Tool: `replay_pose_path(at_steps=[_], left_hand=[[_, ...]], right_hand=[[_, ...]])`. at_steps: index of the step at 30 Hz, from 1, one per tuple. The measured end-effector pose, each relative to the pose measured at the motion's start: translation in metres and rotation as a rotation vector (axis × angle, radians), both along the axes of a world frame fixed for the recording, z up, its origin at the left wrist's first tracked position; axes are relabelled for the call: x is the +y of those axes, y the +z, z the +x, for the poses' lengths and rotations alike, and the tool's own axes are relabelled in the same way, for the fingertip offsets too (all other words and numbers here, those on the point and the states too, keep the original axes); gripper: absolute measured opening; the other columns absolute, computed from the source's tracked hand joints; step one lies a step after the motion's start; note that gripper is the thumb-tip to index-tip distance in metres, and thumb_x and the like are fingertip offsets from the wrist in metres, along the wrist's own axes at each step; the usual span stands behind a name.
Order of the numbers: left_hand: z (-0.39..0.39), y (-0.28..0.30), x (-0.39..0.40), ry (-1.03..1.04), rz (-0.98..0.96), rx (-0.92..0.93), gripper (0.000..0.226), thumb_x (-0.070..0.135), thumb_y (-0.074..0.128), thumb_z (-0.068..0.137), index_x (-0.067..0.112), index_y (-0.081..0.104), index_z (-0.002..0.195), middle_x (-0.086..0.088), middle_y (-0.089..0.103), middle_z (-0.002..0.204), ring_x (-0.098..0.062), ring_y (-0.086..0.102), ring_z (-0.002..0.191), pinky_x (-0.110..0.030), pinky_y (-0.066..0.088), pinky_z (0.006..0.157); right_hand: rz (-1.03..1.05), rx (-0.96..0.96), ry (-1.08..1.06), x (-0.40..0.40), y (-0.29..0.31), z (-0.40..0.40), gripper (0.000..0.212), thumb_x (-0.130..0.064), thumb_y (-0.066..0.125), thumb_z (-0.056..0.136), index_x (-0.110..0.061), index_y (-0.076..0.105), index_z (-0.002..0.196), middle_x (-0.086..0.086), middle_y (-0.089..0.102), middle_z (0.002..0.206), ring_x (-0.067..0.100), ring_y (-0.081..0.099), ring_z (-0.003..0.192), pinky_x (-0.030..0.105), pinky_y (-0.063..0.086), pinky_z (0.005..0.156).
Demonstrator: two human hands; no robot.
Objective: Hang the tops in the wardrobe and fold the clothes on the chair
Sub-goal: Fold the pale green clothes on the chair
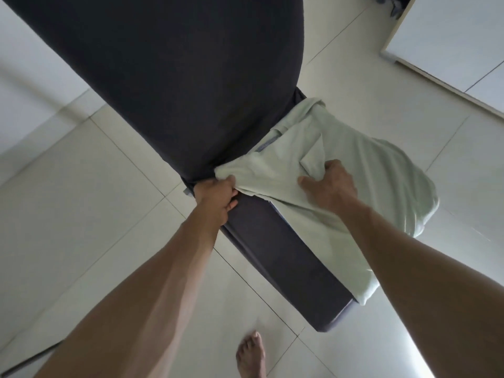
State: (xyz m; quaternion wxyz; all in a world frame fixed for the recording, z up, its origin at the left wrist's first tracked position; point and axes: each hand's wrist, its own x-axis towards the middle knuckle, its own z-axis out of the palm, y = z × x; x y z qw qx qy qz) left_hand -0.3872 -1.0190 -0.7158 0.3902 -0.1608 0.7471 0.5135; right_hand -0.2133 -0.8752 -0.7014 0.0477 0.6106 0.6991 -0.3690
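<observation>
Folding on the chair (pixel 272 241) is underway: the pale garment (pixel 354 173) is gripped at nine o'clock by the left hand (pixel 218 195) and centrally by the right hand (pixel 330 184); smoothing flat is probably needed next.

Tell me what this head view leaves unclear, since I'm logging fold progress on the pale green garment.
- Garment type: bunched, so whether top or trousers cannot be told.
- Left hand fingers: tucked behind the cloth corner it grips.
- Right hand fingertips: buried in a fold.
- Chair legs: hidden under the seat.
- Wardrobe: cut off by the upper right edge.
</observation>
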Motion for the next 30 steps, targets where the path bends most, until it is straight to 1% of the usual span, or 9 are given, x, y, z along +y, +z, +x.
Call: replay_pose_path(at_steps=[3, 6, 9, 12, 15, 19, 25, 28, 30], left_hand=[[-0.004, -0.009, -0.007, 0.060, -0.028, 0.033, 0.009, 0.014, 0.064, 0.094, 0.022, 0.062, 0.099, 0.000, 0.071, 0.101, -0.010, 0.071, 0.075, -0.033, 0.059, 0.065], [-0.007, -0.010, -0.013, 0.029, -0.080, 0.075, 0.023, 0.008, 0.051, 0.091, 0.023, 0.065, 0.101, -0.001, 0.073, 0.099, -0.011, 0.073, 0.071, -0.030, 0.057, 0.058], [-0.009, -0.001, -0.013, -0.008, -0.109, 0.081, 0.025, 0.011, 0.049, 0.084, 0.017, 0.067, 0.101, -0.001, 0.074, 0.090, -0.013, 0.072, 0.073, -0.033, 0.060, 0.062], [-0.010, 0.001, -0.015, -0.117, -0.125, 0.174, 0.018, 0.012, 0.057, 0.078, 0.020, 0.065, 0.092, -0.002, 0.071, 0.085, -0.017, 0.070, 0.081, -0.036, 0.060, 0.072], [-0.008, -0.006, -0.020, -0.236, -0.171, 0.346, 0.037, 0.018, 0.064, 0.080, 0.025, 0.061, 0.116, -0.002, 0.069, 0.100, -0.021, 0.066, 0.090, -0.033, 0.057, 0.073], [-0.007, -0.015, -0.030, -0.489, -0.272, 0.632, 0.045, 0.026, 0.063, 0.087, 0.035, 0.050, 0.130, -0.002, 0.069, 0.097, -0.024, 0.061, 0.090, -0.033, 0.048, 0.076], [-0.008, -0.003, -0.037, -0.814, -0.356, 0.793, 0.036, 0.018, 0.055, 0.086, 0.034, 0.057, 0.118, 0.003, 0.067, 0.095, -0.026, 0.060, 0.090, -0.038, 0.052, 0.075], [-0.007, -0.001, -0.045, -0.812, -0.432, 0.848, 0.023, 0.015, 0.056, 0.084, 0.027, 0.061, 0.102, 0.002, 0.067, 0.093, -0.028, 0.063, 0.085, -0.033, 0.049, 0.069], [-0.007, 0.000, -0.053, -0.786, -0.467, 0.853, 0.021, 0.012, 0.055, 0.083, 0.025, 0.056, 0.100, 0.003, 0.062, 0.093, -0.027, 0.059, 0.080, -0.032, 0.045, 0.066]], right_hand=[[-0.067, 0.164, -0.109, 0.004, -0.001, -0.014, 0.024, -0.033, 0.062, 0.084, -0.017, 0.066, 0.100, 0.006, 0.069, 0.099, 0.029, 0.064, 0.097, 0.037, 0.050, 0.085], [-0.157, 0.363, -0.227, 0.004, 0.003, -0.016, 0.012, -0.021, 0.060, 0.078, -0.013, 0.068, 0.083, 0.002, 0.063, 0.073, 0.026, 0.058, 0.076, 0.035, 0.046, 0.070], [-0.250, 0.396, -0.055, 0.002, 0.010, -0.007, 0.011, -0.015, 0.066, 0.073, -0.008, 0.070, 0.081, -0.003, 0.055, 0.064, 0.017, 0.050, 0.065, 0.028, 0.037, 0.061], [-0.317, 0.345, 0.147, -0.005, 0.017, -0.003, 0.016, -0.008, 0.080, 0.072, -0.024, 0.074, 0.073, -0.017, 0.052, 0.050, 0.001, 0.047, 0.047, 0.015, 0.036, 0.048], [-0.288, 0.284, 0.269, -0.007, 0.016, -0.002, 0.036, -0.001, 0.084, 0.064, -0.035, 0.076, 0.072, -0.013, 0.058, 0.058, 0.004, 0.053, 0.058, 0.020, 0.043, 0.058], [-0.305, 0.167, 0.497, -0.009, 0.018, -0.002, 0.023, 0.001, 0.081, 0.062, -0.016, 0.075, 0.077, -0.011, 0.054, 0.059, 0.003, 0.052, 0.058, 0.019, 0.044, 0.056], [-0.348, 0.104, 0.749, -0.026, 0.017, -0.001, 0.026, -0.004, 0.085, 0.060, -0.019, 0.064, 0.062, -0.015, 0.051, 0.052, 0.000, 0.050, 0.051, 0.019, 0.041, 0.051], [-0.281, 0.177, 0.780, -0.039, 0.018, 0.006, 0.038, -0.007, 0.083, 0.066, -0.030, 0.055, 0.056, -0.018, 0.050, 0.054, -0.002, 0.046, 0.050, 0.016, 0.039, 0.052], [-0.257, 0.237, 0.773, -0.050, 0.021, 0.014, 0.037, -0.009, 0.082, 0.072, -0.027, 0.051, 0.061, -0.015, 0.049, 0.056, 0.000, 0.046, 0.049, 0.016, 0.040, 0.050]])
